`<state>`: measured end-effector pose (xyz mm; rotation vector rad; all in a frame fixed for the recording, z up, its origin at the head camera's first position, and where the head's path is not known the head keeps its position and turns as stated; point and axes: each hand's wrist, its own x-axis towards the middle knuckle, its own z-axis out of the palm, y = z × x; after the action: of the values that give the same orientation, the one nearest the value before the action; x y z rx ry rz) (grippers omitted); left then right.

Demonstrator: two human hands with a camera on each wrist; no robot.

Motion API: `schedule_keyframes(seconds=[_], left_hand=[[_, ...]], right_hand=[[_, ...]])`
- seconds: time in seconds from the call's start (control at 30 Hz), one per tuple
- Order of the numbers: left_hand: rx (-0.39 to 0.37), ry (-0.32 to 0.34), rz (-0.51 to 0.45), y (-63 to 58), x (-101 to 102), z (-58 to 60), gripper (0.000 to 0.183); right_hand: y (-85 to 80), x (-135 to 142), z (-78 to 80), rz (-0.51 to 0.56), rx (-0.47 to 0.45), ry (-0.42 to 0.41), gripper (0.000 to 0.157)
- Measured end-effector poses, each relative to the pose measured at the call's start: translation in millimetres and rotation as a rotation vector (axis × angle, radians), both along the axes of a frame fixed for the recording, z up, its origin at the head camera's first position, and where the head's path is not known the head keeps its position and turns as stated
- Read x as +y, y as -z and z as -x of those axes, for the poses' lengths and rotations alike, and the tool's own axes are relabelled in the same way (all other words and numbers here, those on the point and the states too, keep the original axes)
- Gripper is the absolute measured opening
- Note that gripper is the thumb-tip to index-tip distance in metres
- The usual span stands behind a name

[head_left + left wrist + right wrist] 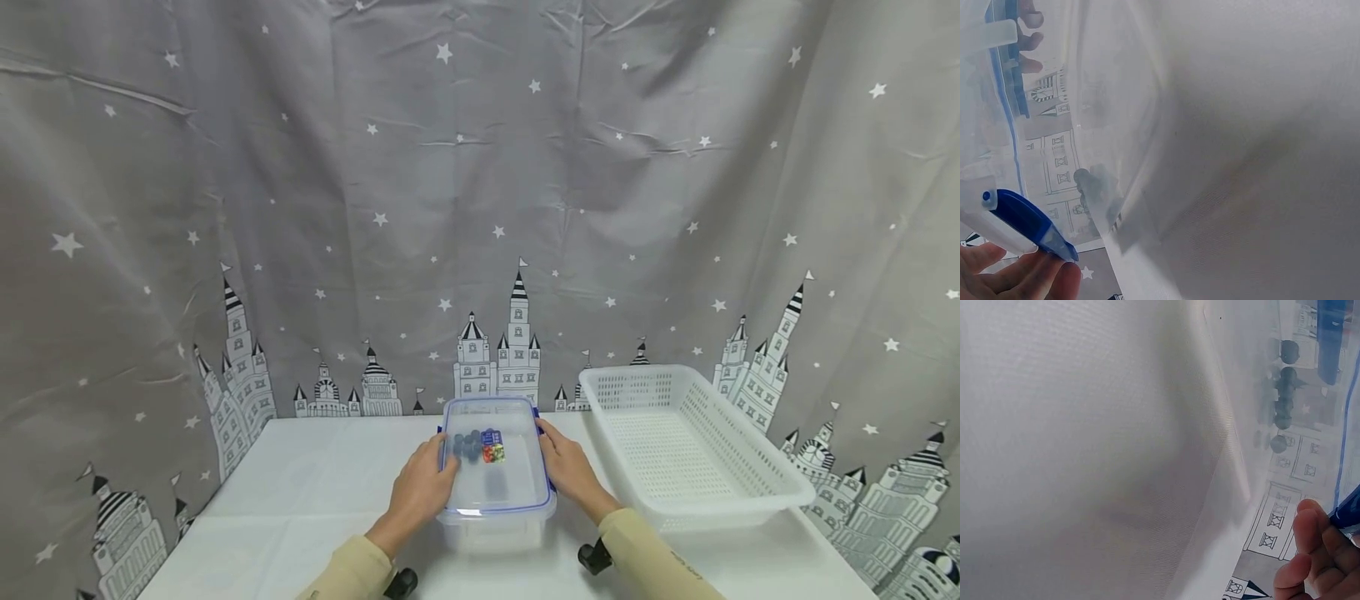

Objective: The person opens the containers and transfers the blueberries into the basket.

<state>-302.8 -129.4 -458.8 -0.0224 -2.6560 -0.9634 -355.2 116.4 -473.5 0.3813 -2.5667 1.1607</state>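
A see-through plastic food container (495,533) sits in front of me, its lid (517,492) on top with a blue seal around the rim. Several dark blue round pieces (467,447) show through the lid, beside a colourful label (492,447). My left hand (422,487) grips the container's left side, thumb over the lid's edge. On the opposite side my right hand (573,468) holds it, fingers at the blue side latch. In the left wrist view, a blue latch (1025,215) sticks outward just above the fingertips (1063,281). Part of each hand is hidden behind the container.
A white perforated plastic basket (738,506) stands to the right, close beyond my right hand. The white table (315,467) extends to the left. Behind it hangs a grey curtain (405,183) printed with stars and castles.
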Motion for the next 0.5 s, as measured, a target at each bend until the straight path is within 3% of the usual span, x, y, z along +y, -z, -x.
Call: schedule_keyframes(seconds=[0.5], left_hand=[[-0.005, -0.002, -0.005, 1.4, 0.9, 1.4, 0.053]], right_hand=[[-0.3, 2.5, -3.2, 0.01, -0.009, -0.024, 0.042]])
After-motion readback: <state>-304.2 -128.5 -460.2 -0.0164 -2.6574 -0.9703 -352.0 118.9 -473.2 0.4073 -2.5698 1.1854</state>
